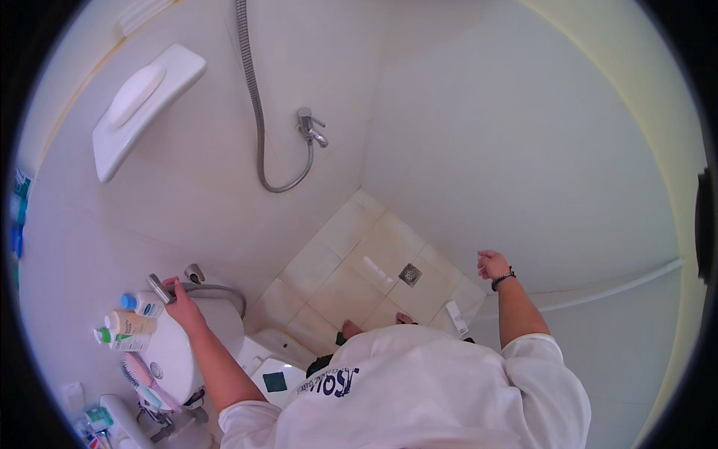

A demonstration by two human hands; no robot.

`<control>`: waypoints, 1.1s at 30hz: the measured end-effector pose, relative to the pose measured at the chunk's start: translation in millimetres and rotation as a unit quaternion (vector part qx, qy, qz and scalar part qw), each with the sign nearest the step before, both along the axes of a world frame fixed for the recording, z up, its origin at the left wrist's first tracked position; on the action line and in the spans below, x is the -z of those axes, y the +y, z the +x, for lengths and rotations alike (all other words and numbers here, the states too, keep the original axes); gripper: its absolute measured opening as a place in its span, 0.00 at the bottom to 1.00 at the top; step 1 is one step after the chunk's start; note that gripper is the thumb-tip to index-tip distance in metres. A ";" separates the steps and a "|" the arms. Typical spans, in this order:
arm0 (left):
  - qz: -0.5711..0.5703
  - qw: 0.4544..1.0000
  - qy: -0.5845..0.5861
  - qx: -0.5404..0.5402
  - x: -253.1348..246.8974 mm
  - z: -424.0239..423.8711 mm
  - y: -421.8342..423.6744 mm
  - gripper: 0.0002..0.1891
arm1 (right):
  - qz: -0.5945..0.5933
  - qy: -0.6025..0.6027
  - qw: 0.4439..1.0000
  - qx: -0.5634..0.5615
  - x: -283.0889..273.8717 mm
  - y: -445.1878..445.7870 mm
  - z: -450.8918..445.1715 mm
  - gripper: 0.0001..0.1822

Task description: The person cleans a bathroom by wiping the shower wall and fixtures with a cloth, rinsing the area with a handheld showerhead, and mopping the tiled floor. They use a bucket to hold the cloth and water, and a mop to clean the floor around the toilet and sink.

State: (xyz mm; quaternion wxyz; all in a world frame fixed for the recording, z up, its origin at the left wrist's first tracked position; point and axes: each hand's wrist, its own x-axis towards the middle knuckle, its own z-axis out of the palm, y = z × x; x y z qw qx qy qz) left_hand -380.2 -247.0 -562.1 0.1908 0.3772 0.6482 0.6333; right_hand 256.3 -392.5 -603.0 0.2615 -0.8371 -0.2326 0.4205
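Observation:
My left hand grips a metal bidet sprayer above the white toilet tank lid. A grey flexible hose runs from the sprayer behind the tank. Just right of the sprayer, its metal wall holder is unoccupied. Left of my left hand stand a blue-capped bottle, a peach bottle and a green-topped pump bottle. My right hand, wearing a dark bracelet, hangs out to the right. Its fingers are loosely curled, and I see nothing in them.
Hairbrushes lie on the tank's left edge. A shower mixer tap with a hose is on the wall, as is a soap dish. The tiled floor has a drain and a white object. A pale pipe runs along the right.

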 end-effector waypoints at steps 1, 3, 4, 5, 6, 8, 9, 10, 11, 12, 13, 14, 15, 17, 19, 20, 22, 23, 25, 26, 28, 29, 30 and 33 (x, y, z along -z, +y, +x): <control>-0.011 0.999 0.020 0.027 -9.4 5.3 -11.8 0.05 | 0.012 0.048 0.998 0.035 -1.7 5.4 -4.2 0.16; -0.030 0.993 0.036 0.107 -22.2 21.0 -34.8 0.05 | 0.044 0.120 0.989 0.069 -4.1 22.4 -14.0 0.15; -0.036 0.986 0.027 0.160 -25.9 32.6 -43.7 0.06 | 0.062 0.152 0.983 0.087 -5.7 31.5 -18.1 0.14; -0.042 0.976 0.018 0.214 -29.8 47.2 -52.3 0.06 | 0.061 0.166 0.980 0.088 -5.9 37.4 -21.6 0.14; -0.097 0.965 0.001 0.244 -41.1 68.7 -59.9 0.06 | 0.062 0.184 0.977 0.084 -6.3 46.8 -25.6 0.14; -0.175 0.935 0.023 0.307 -44.8 112.0 -64.6 0.07 | 0.065 0.198 0.975 0.078 -7.2 62.3 -38.6 0.14; -0.198 0.917 0.066 0.339 -39.6 132.6 -63.6 0.08 | 0.067 0.198 0.975 0.074 -7.1 71.8 -46.7 0.14; -0.220 0.894 0.072 0.385 -42.5 154.6 -61.4 0.08 | 0.070 0.197 0.975 0.073 -7.1 79.8 -55.6 0.14; -0.240 0.866 0.077 0.432 -44.8 176.6 -58.3 0.09 | 0.074 0.214 0.971 0.072 -3.0 87.3 -62.3 0.16; -0.239 0.843 0.105 0.471 -48.5 195.8 -57.5 0.10 | 0.079 0.234 0.966 0.070 0.4 96.7 -70.5 0.17; -0.240 0.819 0.135 0.504 -52.6 210.2 -58.3 0.11 | 0.087 0.253 0.961 0.073 -0.6 108.1 -84.7 0.16; -0.215 0.809 0.148 0.526 -54.0 224.5 -57.5 0.12 | 0.097 0.269 0.955 0.082 -1.9 116.7 -94.6 0.15; -0.192 0.798 0.162 0.547 -55.6 236.7 -57.6 0.12 | 0.111 0.302 0.941 0.107 -2.8 125.0 -101.7 0.14; -0.167 0.782 0.183 0.572 -56.5 251.9 -55.4 0.13 | 0.139 0.367 0.906 0.157 -4.4 139.3 -105.6 0.11; -0.162 0.776 0.193 0.578 -53.6 262.6 -52.2 0.14 | 0.193 0.412 0.868 0.197 -0.6 147.9 -93.5 0.09; -0.163 0.774 0.178 0.585 -51.4 265.9 -51.0 0.14 | 0.220 0.434 0.847 0.216 0.6 152.6 -86.9 0.08; -0.178 0.776 0.147 0.587 -42.9 262.3 -53.4 0.13 | 0.245 0.431 0.830 0.253 -20.0 158.3 -92.7 0.09; -0.196 0.770 0.158 0.586 -42.4 261.1 -54.0 0.14 | 0.257 0.430 0.822 0.271 -28.2 162.0 -96.2 0.10; -0.228 0.751 0.175 0.594 -41.4 266.1 -56.0 0.14 | 0.271 0.381 0.826 0.315 -22.7 160.8 -80.2 0.12; -0.232 0.751 0.183 0.591 -38.2 268.0 -55.5 0.14 | 0.275 0.357 0.828 0.335 -18.1 158.5 -70.8 0.12; -0.246 0.751 0.200 0.579 -29.3 267.6 -52.1 0.14 | 0.220 0.234 0.880 0.351 -13.2 150.9 -60.1 0.15; -0.251 0.755 0.202 0.571 -28.2 265.9 -50.4 0.14 | 0.205 0.197 0.900 0.331 -10.7 143.4 -55.8 0.16; -0.254 0.758 0.204 0.565 -27.0 265.3 -47.0 0.14 | 0.191 0.159 0.917 0.311 -10.1 135.3 -50.9 0.18; -0.263 0.768 0.201 0.549 -30.1 261.1 -36.7 0.15 | 0.172 0.139 0.918 0.328 -3.4 106.5 -37.7 0.21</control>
